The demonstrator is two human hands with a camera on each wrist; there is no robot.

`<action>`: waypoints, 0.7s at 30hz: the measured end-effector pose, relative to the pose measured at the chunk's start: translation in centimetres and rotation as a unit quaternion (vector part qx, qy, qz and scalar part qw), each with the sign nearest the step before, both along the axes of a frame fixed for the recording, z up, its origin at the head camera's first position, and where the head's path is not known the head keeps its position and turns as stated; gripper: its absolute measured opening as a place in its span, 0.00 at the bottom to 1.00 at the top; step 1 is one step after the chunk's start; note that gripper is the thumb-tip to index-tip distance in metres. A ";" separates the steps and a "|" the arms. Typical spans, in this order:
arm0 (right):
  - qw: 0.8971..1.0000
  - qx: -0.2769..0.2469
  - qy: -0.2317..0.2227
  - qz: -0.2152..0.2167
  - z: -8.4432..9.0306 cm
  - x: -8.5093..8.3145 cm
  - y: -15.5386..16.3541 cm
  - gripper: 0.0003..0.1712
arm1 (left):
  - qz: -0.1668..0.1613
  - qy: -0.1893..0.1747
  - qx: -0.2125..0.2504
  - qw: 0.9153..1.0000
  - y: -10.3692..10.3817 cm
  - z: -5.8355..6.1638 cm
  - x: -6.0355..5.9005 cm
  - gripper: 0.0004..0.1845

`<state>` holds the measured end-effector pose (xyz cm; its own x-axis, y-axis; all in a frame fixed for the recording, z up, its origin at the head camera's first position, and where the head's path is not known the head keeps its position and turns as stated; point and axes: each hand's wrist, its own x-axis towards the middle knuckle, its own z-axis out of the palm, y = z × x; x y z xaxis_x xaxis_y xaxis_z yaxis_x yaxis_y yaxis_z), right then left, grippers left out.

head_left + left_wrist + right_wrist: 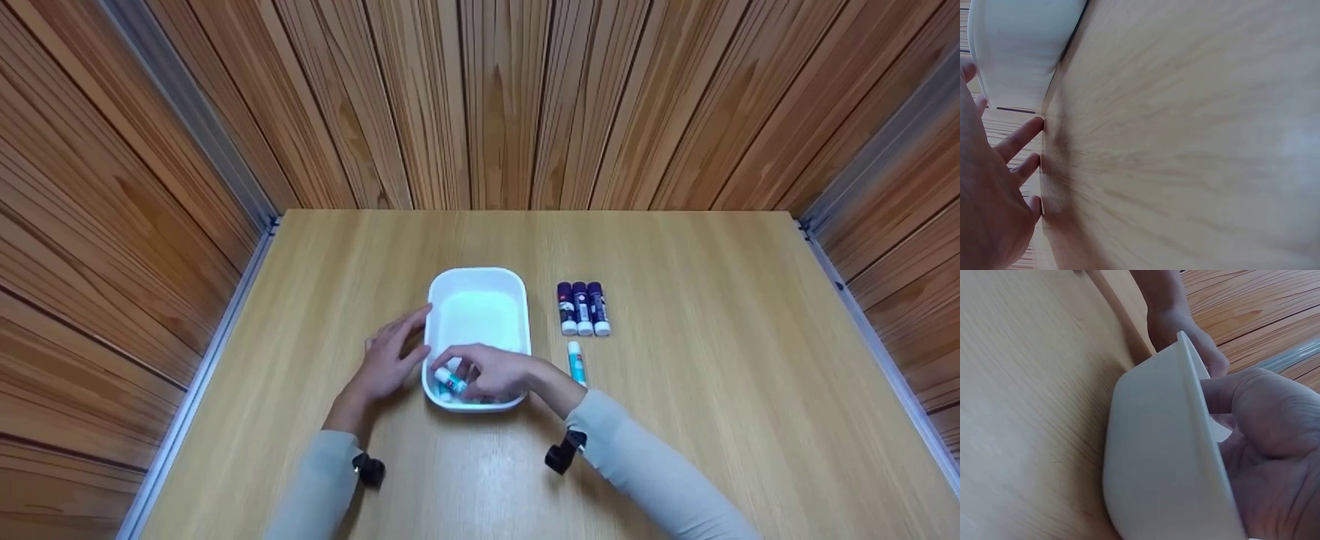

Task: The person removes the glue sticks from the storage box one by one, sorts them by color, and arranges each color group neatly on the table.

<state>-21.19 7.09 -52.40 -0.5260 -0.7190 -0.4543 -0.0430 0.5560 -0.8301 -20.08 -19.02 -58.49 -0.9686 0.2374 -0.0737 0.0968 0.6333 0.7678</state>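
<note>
A white plastic tub point(480, 300) stands on the table. My right hand point(495, 373) reaches over its right rim into the near end, where it pinches a teal glue stick with a white cap point(451, 379). Another glue stick point(444, 393) shows partly beneath that one; the fingers hide the rest of the tub's near end. In the right wrist view the tub wall point(1151, 444) covers the fingertips. My left hand point(388, 360) is at the tub's left side, thumb and index finger at the rim. Its other fingers point(1021, 139) are spread, tips down on the tabletop.
Right of the tub, three dark purple glue sticks with white ends point(583, 309) lie side by side. A single teal glue stick point(576, 363) lies below them, close to my right forearm. Wood-panelled walls point(495, 105) enclose the table point(712, 337) at the back and sides.
</note>
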 end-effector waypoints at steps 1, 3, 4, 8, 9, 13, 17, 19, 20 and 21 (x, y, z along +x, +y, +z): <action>1.000 -0.003 0.001 -0.002 0.2 0.0 0.0 0.34 | -0.001 0.001 0.000 1.000 0.0 0.0 0.0 0.38; 1.000 -0.010 0.007 -0.003 0.3 0.0 0.1 0.34 | -0.002 0.003 0.000 1.000 0.0 0.0 -0.1 0.38; 1.000 -0.013 0.011 -0.002 0.4 0.0 0.1 0.34 | -0.004 0.005 0.001 1.000 0.0 -0.1 -0.1 0.39; 0.999 -0.023 0.028 0.001 0.5 0.1 0.2 0.35 | -0.008 0.010 0.002 1.000 -0.1 -0.3 -0.3 0.39; 0.999 -0.026 0.029 0.000 0.6 0.2 0.3 0.35 | -0.009 0.010 0.002 1.000 -0.1 -0.3 -0.3 0.39; 0.999 -0.040 0.035 -0.008 1.1 0.4 0.7 0.35 | -0.008 0.009 0.002 1.000 -0.1 -0.3 -0.1 0.39; 0.997 -0.060 0.041 -0.012 1.6 0.4 1.3 0.35 | -0.006 0.008 0.003 1.000 -0.1 -0.3 0.0 0.39; 0.996 -0.070 0.046 -0.014 1.8 0.3 1.6 0.35 | -0.005 0.007 0.003 1.000 -0.1 -0.2 0.0 0.39; 0.996 -0.074 0.049 -0.015 2.0 0.3 1.8 0.34 | -0.004 0.006 0.002 1.000 -0.1 -0.2 0.0 0.39; 0.996 -0.077 0.052 -0.015 2.1 0.2 2.0 0.34 | -0.003 0.004 0.000 1.000 -0.1 -0.2 -0.1 0.39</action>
<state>-21.00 9.10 -50.33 -0.5869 -0.7588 -0.2826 -0.1176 0.4252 -0.8974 -20.17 -19.12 -58.67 -0.9679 0.2426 -0.0652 0.1068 0.6323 0.7673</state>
